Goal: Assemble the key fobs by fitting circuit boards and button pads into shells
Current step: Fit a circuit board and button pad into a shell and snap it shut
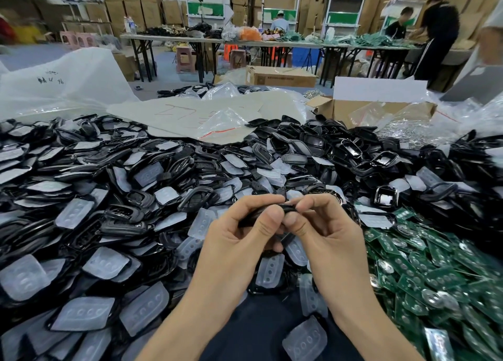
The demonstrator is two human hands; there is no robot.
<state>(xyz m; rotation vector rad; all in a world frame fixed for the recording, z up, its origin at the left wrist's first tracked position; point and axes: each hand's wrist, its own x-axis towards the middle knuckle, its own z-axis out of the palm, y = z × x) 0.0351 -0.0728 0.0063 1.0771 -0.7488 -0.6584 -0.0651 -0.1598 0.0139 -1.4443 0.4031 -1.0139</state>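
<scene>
Head camera, frame centre: gripped over the heap, a glossy black key fob shell [284, 207], pinched at one end by thumb and curled fingers of the left hand [239, 232] and at the other by those of the right hand [321, 230]. Held edge-on to the lens, long axis running from 8 o'clock to 2 o'clock, slim and rounded in outline. Spread from 9 to 12 o'clock, shiny black plastic shells [122, 214] mixed with frosted, dimpled translucent button pads [109, 262]. Piled at 4 o'clock, flat green circuit boards [424, 268] with round silver contacts. Set at 1 o'clock, an open brown cardboard box [343, 110] with crinkled clear bags [364, 113].
</scene>
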